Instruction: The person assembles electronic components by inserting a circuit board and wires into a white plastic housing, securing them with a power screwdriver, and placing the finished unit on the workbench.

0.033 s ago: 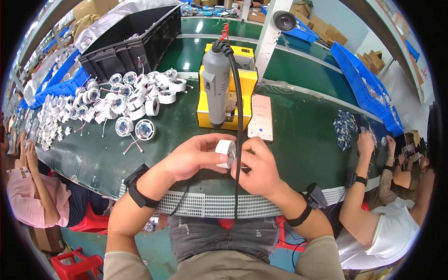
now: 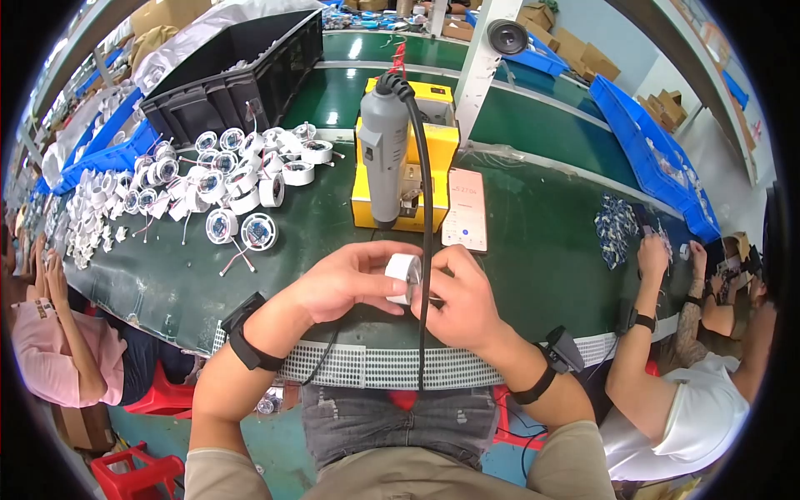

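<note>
In front of me, above the near part of the green table, my left hand point(image 2: 342, 282) grips a short white round housing point(image 2: 400, 267) between thumb and fingers. Its open face is turned to the right. At that face are the bent, pinched fingers of my right hand point(image 2: 462, 302); whatever they hold is too small and partly hidden to name. A black cable point(image 2: 427, 200) hangs down across the right fingertips. Just beyond my hands, a grey electric screwdriver point(image 2: 384, 158) hangs upright, tip down, before a yellow machine point(image 2: 446, 154).
Many similar white housings with wires point(image 2: 212, 183) are heaped at left, before a black crate point(image 2: 225, 96). A phone point(image 2: 464, 212) lies right of the machine. Blue trays point(image 2: 650, 154) stand at far right. A co-worker's hand point(image 2: 652, 254) works beside a wire pile point(image 2: 615, 229).
The white housing has tipped slightly and sits a touch lower in my left hand. The hanging screwdriver has shifted very slightly. Both hands stay in nearly the same place.
</note>
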Demonstrator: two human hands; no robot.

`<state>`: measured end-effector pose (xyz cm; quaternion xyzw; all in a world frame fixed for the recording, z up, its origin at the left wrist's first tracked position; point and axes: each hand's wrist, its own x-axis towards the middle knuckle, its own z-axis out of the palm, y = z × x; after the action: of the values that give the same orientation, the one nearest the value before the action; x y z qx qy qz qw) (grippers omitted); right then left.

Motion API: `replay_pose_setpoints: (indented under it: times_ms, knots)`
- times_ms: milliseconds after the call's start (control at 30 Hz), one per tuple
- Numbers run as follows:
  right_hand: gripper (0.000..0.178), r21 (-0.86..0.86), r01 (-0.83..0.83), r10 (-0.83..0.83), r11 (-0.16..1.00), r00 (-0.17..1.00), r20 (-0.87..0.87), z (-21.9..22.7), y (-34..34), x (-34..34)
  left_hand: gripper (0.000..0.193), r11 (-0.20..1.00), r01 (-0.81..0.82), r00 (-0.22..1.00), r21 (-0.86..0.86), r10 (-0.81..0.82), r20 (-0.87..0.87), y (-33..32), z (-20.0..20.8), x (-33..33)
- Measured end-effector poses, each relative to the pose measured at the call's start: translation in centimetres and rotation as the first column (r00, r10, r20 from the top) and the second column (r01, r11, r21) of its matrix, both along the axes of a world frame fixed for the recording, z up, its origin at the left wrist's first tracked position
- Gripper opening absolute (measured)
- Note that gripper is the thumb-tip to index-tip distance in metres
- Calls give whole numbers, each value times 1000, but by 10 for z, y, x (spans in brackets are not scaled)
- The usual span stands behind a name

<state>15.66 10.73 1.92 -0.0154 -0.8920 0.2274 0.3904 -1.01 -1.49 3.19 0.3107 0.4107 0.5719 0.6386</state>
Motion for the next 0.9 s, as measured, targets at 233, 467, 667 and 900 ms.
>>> replay_pose_setpoints:
  times_ms: [233, 467, 667, 900]
  knots:
    - [11, -231, 12, 14, 973, 994, 109, 2, 2, 3, 37, 989, -140, 976, -56, 147, 159, 2, -2, 0]
    - [21, -83, -71, 61, 994, 991, -115, 17, 14, 7, 24, 975, -219, 939, 24, 204, 277, 1, -2, -3]
    - [19, 142, -14, 40, 990, 983, -179, 18, 23, 9, 17, 956, -287, 915, 67, 253, 314, -1, -11, -6]
    - [13, -748, -122, 217, 653, 976, 30, 8, 12, 12, 30, 921, -234, 943, 310, 137, 303, 3, -15, 4]
